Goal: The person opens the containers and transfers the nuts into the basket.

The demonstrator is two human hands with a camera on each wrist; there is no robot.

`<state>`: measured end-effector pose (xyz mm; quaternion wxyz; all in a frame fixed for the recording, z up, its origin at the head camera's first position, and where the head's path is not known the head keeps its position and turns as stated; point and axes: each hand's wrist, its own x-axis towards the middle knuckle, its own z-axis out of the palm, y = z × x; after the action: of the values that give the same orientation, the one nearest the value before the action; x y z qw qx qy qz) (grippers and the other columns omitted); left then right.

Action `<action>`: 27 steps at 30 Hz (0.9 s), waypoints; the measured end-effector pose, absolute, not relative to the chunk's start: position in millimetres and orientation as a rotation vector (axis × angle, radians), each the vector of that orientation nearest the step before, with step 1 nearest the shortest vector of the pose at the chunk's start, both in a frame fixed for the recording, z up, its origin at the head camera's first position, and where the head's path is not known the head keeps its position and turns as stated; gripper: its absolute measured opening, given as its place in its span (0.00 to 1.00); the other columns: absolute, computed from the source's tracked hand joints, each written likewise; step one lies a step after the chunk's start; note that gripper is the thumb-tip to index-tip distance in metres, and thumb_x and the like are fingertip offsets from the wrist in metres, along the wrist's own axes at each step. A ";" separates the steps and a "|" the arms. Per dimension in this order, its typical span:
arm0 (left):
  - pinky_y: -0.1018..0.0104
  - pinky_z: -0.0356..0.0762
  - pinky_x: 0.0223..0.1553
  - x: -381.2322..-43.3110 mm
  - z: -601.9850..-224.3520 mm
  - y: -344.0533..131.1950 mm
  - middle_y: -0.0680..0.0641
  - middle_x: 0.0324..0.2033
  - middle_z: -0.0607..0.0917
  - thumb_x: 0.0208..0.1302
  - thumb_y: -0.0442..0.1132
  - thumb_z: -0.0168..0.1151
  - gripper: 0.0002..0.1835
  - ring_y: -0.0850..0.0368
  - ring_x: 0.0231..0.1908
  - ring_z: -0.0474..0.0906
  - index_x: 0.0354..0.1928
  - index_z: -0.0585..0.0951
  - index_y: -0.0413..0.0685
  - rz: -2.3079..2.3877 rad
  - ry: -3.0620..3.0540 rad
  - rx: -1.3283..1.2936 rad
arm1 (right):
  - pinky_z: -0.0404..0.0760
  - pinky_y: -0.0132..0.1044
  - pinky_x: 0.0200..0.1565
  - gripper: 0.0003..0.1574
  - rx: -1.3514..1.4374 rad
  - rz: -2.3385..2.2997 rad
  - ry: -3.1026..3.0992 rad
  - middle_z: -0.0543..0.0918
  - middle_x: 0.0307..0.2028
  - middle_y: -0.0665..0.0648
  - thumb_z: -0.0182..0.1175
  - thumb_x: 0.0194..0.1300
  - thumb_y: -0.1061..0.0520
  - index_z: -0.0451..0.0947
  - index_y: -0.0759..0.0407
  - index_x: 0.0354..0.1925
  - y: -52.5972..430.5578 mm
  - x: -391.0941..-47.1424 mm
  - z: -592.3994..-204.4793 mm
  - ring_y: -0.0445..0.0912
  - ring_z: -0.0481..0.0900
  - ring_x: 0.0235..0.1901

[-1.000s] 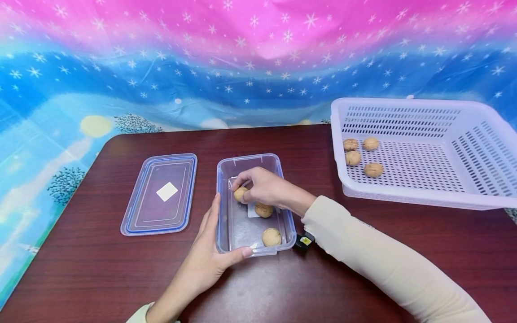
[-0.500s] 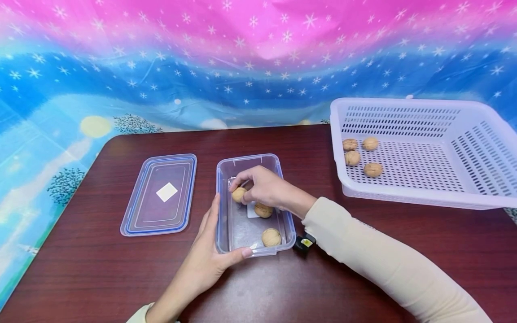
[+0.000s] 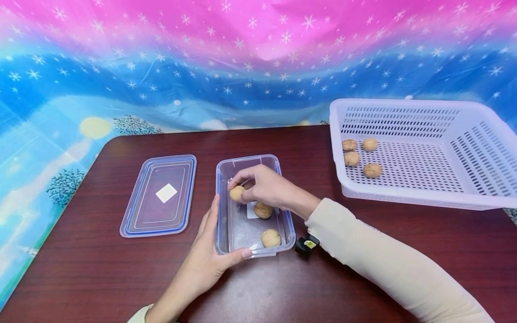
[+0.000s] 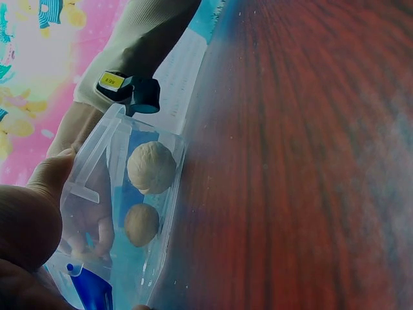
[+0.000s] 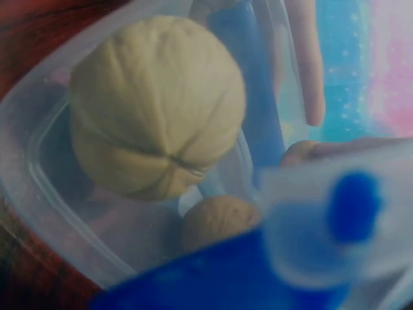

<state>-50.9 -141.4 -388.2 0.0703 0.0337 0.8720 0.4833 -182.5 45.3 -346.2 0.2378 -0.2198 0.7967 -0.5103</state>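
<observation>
A clear plastic food container (image 3: 240, 231) with a bluish rim stands on the table. My left hand (image 3: 208, 255) holds it at the near left corner, thumb over the front rim and fingers along the left side. Inside it, my right hand (image 3: 264, 186) pinches a walnut (image 3: 236, 193) between thumb and fingers near the left wall. Another walnut (image 3: 263, 210) lies under the right hand, beside a white label. A third walnut (image 3: 270, 238) sits at the near right corner. In the left wrist view, two walnuts (image 4: 151, 168) show through the container's wall.
The container's flat lid (image 3: 159, 211), blue-edged with a white square sticker, lies to the left. A white perforated basket (image 3: 408, 193) stands at the right, with several walnuts (image 3: 372, 170) in its left part. A patterned cloth (image 3: 250, 67) hangs behind the dark red table (image 3: 97, 264).
My right hand has shifted slightly left inside the container with the walnut in its fingers. The left hand, lid and basket stay as they were.
</observation>
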 end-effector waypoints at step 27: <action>0.32 0.54 0.76 -49.7 -388.0 -140.1 0.44 0.83 0.50 0.51 0.55 0.83 0.70 0.40 0.80 0.52 0.85 0.39 0.73 1.486 2.601 0.065 | 0.82 0.35 0.54 0.18 -0.602 -1.522 2.307 0.89 0.51 0.57 0.68 0.66 0.63 0.87 0.59 0.55 124.9 -169.6 -301.0 0.46 0.85 0.48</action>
<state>-49.7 -140.1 -388.0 0.0729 0.0217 0.8658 0.4946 -169.6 124.9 -301.0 0.1558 -0.2103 0.8055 -0.5317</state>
